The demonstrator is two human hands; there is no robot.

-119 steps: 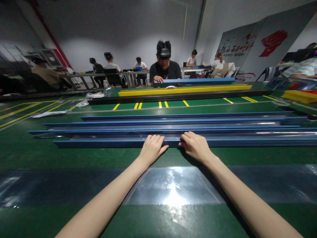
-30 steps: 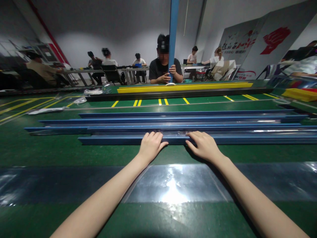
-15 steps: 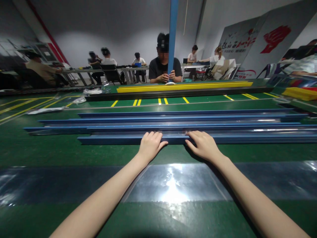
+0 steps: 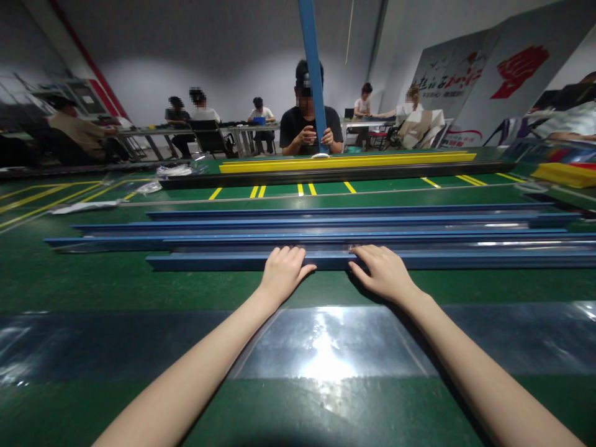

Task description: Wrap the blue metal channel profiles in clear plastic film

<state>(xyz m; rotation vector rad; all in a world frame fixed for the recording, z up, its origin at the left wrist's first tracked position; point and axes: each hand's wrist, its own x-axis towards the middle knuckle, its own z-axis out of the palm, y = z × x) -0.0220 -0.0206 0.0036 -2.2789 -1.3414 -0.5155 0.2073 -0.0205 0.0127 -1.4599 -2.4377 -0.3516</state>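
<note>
Both hands grip the near wall of the closest long blue channel (image 4: 218, 262), which lies lengthwise across the green table. My left hand (image 4: 285, 270) is left of centre, fingers curled over the upper edge and thumb pointing right along the near side. My right hand (image 4: 382, 270) holds the same wall a short way to the right, its thumb angled left. The fingertips dip behind the wall and are partly hidden. Right behind lie several more blue channels (image 4: 279, 217), parallel and close together.
A shiny clear plastic strip (image 4: 153, 347) lies flat under my forearms. Beyond the blue channels are a black bar (image 4: 261, 180) and yellow bars (image 4: 349, 163). Across the table a person (image 4: 289, 127) holds an upright blue strip (image 4: 313, 68). Other people sit at tables behind.
The person opposite has tilted the upright blue strip, its top moving left, and that person's hands are farther apart. My own hands have not moved.
</note>
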